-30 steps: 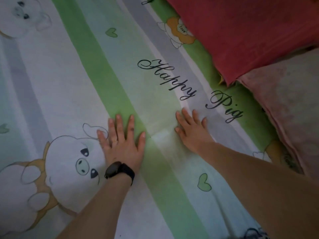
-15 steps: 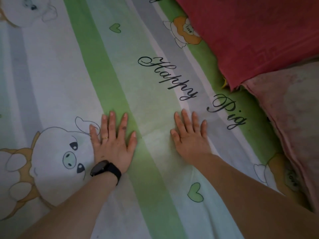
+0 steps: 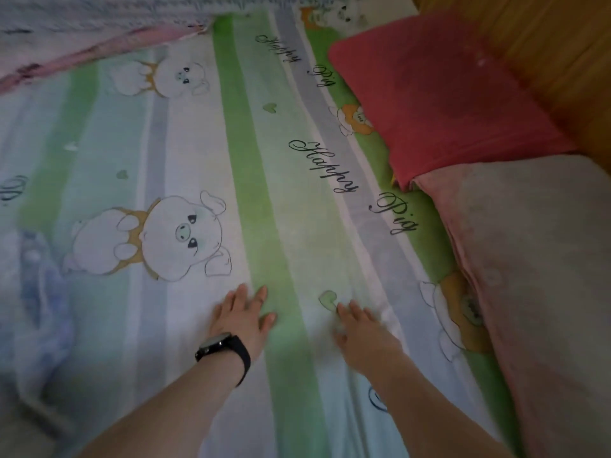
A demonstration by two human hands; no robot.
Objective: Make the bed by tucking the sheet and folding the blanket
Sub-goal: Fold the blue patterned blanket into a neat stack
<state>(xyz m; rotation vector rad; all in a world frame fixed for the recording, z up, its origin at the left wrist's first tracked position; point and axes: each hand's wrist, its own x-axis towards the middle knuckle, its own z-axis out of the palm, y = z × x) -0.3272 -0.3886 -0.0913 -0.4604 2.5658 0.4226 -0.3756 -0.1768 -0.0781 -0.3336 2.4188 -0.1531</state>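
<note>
Bed surface: striped sheet (image 3: 205, 133) with cartoon pigs and "Happy Pig" lettering fills the view, lying mostly flat, wooden headboard (image 3: 562, 61) at far right.
Change of view: half a second ago the hands filled the middle of the picture up by the lettering; now they sit low, and much more of the bed shows beyond them.
Left hand (image 3: 243, 314): grip spread flat, palm down on the sheet, black watch (image 3: 221, 348) on the wrist; it has slid back toward the body along the green stripe.
Right hand (image 3: 360, 328): grip also open and flat on the sheet, blurred, so likely mid-sweep.
Beyond the hands: crumpled blanket (image 3: 82, 31) with a pink edge at the far end, well apart from both grips.
Right of the right hand: red pillow (image 3: 446, 104) and pale pink pillow (image 3: 529, 276).
Meaning for task: smoothing looks nearly done here; blanket not yet folded, and tucking cannot be judged.
</note>
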